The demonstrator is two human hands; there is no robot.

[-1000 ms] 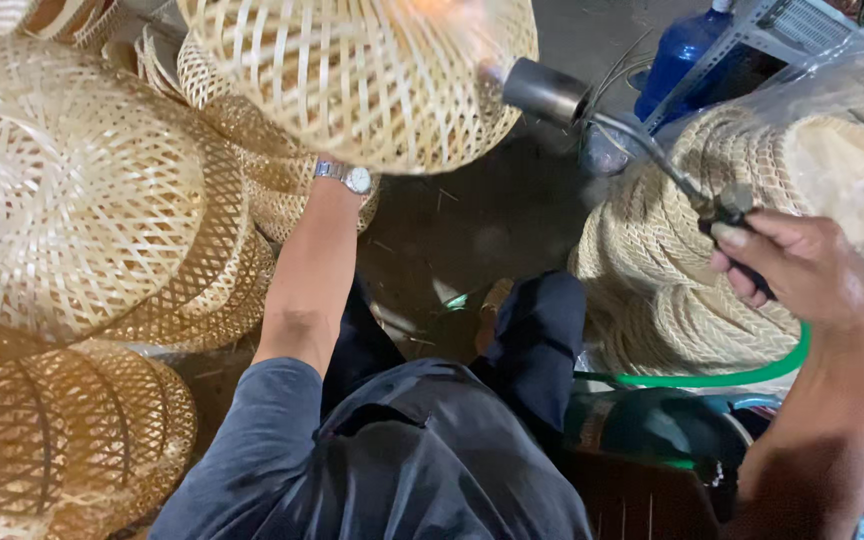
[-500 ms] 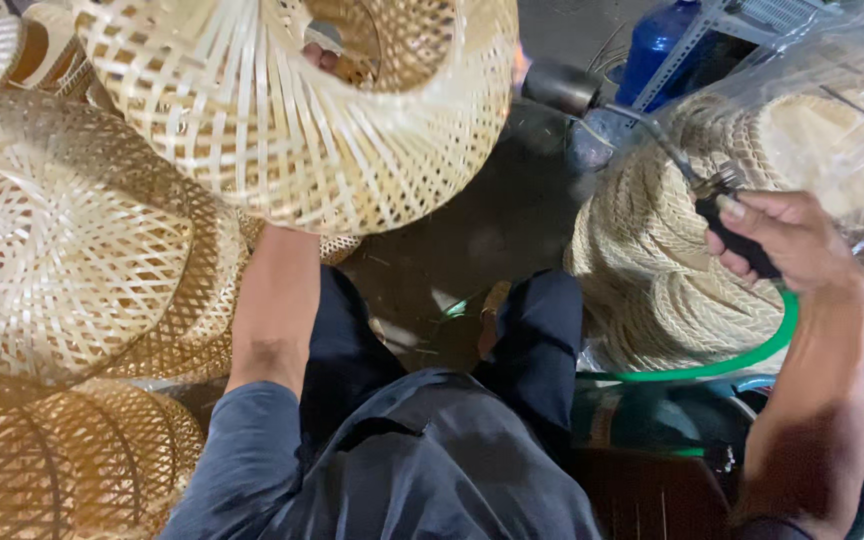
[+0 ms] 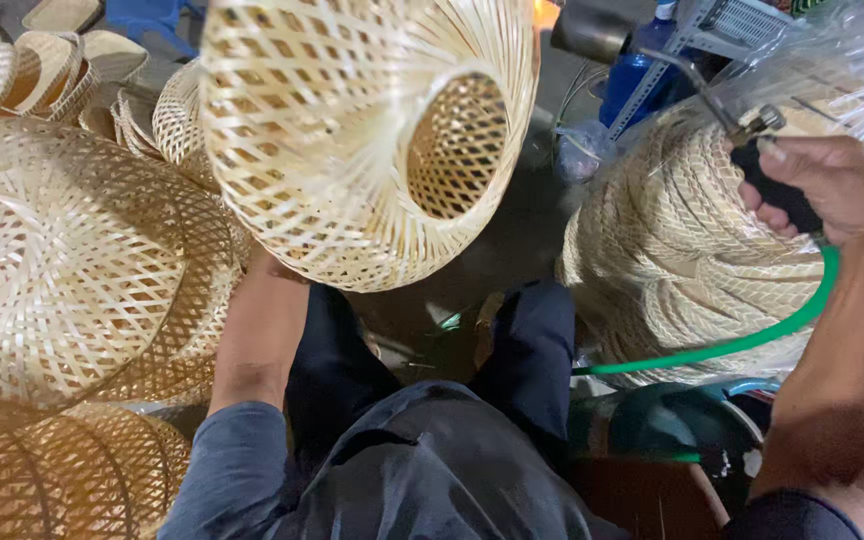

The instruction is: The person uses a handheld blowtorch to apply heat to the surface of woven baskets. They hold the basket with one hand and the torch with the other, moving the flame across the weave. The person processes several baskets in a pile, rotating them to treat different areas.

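A pale woven bamboo lampshade (image 3: pixel 352 130) is held up in front of me, tilted so its round opening faces me. My left forearm runs up behind it and my left hand is hidden by the weave; it appears to hold the shade from below. My right hand (image 3: pixel 812 185) is closed around the black grip of a gas torch (image 3: pixel 752 150), whose thin metal tube leads up-left to a dark nozzle (image 3: pixel 592 35). A green hose (image 3: pixel 742 340) trails down from the grip.
Stacks of wide woven bamboo shades (image 3: pixel 52 270) fill the left, with smaller baskets (image 3: pixel 32 70) behind. Coiled woven rolls in clear plastic (image 3: pixel 692 250) stand on the right. A blue canister (image 3: pixel 632 80) and metal shelf are at the back. My dark-trousered legs are below.
The lampshade has come down and toward me and tilted, so its opening now faces me. My right hand with the torch has lifted up and to the right.
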